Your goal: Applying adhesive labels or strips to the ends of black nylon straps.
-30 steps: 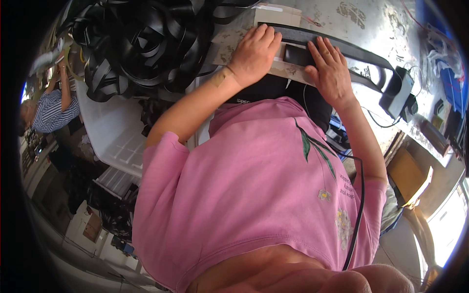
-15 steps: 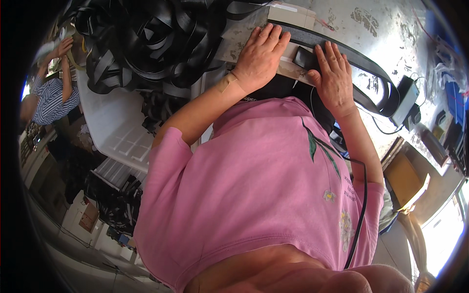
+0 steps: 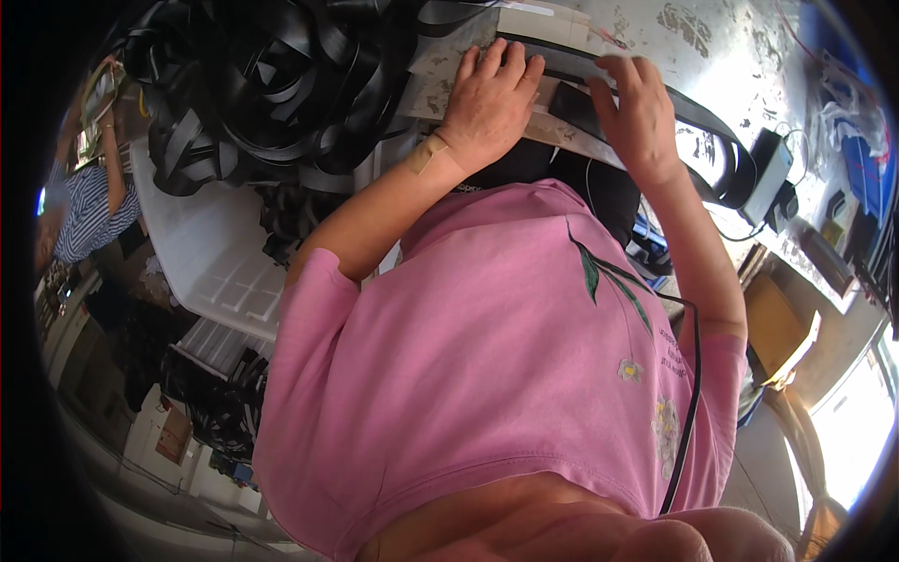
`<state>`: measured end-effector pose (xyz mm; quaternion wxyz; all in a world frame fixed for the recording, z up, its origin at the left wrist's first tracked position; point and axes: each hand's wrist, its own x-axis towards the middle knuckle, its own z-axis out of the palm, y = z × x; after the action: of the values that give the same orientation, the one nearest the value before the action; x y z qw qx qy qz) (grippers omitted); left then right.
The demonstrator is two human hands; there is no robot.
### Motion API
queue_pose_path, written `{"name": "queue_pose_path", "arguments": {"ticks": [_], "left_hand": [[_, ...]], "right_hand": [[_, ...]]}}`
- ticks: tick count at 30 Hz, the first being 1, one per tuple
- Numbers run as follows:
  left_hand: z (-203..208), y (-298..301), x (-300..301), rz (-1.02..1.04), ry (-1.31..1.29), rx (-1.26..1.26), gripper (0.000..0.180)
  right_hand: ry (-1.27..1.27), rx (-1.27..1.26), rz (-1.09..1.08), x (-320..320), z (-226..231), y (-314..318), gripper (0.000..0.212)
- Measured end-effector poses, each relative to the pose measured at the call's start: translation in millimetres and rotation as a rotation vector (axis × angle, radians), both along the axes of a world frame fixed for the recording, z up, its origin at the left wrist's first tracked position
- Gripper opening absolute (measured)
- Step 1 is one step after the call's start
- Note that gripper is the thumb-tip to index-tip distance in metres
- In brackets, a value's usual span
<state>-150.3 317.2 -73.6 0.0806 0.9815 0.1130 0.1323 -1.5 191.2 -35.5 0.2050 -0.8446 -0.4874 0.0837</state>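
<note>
A long black strap (image 3: pixel 698 114) lies along the worktable, bending into an upright loop at its right end. My left hand (image 3: pixel 492 101) rests with fingers spread over the strap's left part; it is open. Over the strap's middle is my right hand (image 3: pixel 641 117), fingers bent and thumb apart from them. Nothing shows between them, though the fingertips are partly hidden. A flat black piece (image 3: pixel 575 107) lies at the table's near edge between my hands.
Left of my arm, a large tangle of black straps (image 3: pixel 267 80) piles up above a white plastic crate (image 3: pixel 201 253). A grey box-shaped device (image 3: pixel 773 178) with cables stands on the worktable (image 3: pixel 646 26) at right. A person in a striped shirt (image 3: pixel 98 211) is at far left.
My right hand has gone from lying flat to bent fingers, apparently lifted a little. My left hand stays spread on the strap. The whole view has shifted slightly.
</note>
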Motion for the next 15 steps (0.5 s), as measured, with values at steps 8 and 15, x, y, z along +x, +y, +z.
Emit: {"name": "queue_pose_path", "arguments": {"ticks": [8,15], "left_hand": [[-0.1,3.1,3.3,0.006,-0.015,-0.015,0.038],[8.8,15.5,16.2,0.076,0.010,-0.157,0.039]], "right_hand": [[0.409,-0.172,-0.219,27.0,-19.7,42.1,0.022],[0.368,-0.164,-0.201,28.5,-28.1,40.0,0.023]]}}
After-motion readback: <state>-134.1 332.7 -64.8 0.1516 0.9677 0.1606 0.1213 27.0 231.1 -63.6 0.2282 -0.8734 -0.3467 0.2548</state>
